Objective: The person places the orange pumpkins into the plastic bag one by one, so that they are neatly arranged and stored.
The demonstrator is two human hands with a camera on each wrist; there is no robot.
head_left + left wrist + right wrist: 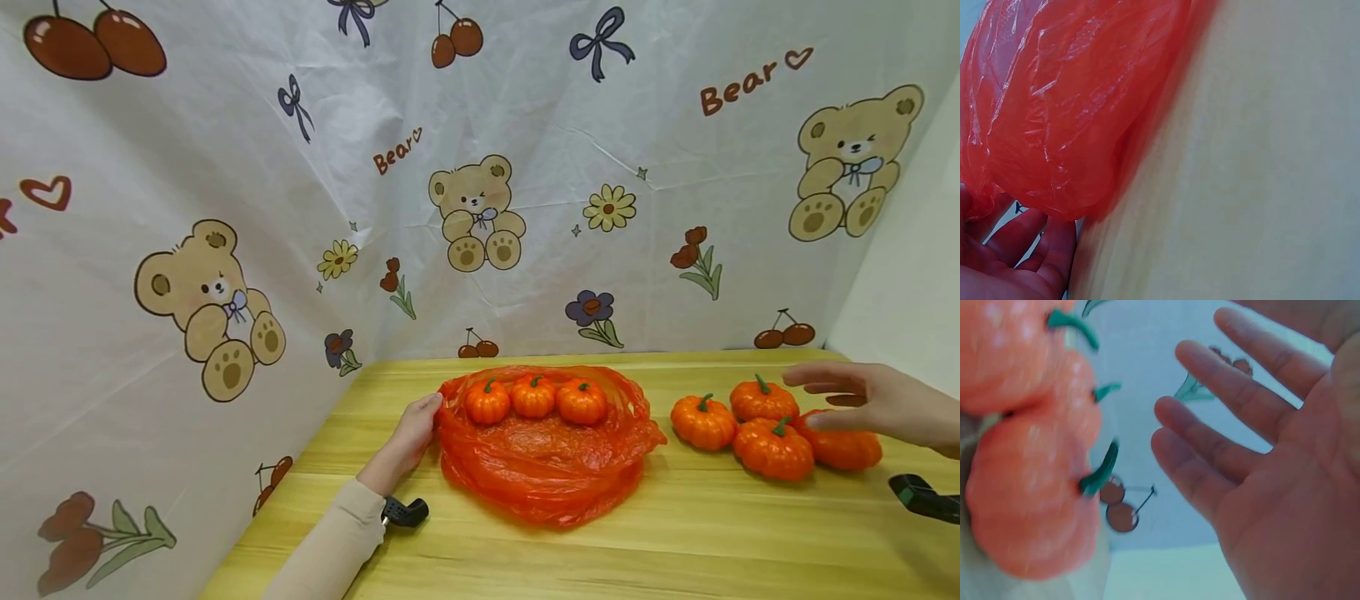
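Observation:
A thin red plastic bag [547,487] lies spread with its mouth open on the table, and three small orange pumpkins [534,398] sit in a row inside it. My left hand [408,437] pinches the bag's left rim between thumb and fingers; in the left wrist view the bag [1066,112] bulges above those fingers [1016,240]. To the right of the bag, several more pumpkins [774,450] with green stems stand in a cluster. Just above the rightmost pumpkin [847,450], my right hand [888,404] hovers with fingers extended and nothing in its grasp.
Light yellow wood-grain table [675,550] lies under everything. A white sheet [540,108] printed with bears and cherries hangs behind and along the left. A white wall [900,308] stands at the right. Black wrist mounts [405,512] show beside both wrists.

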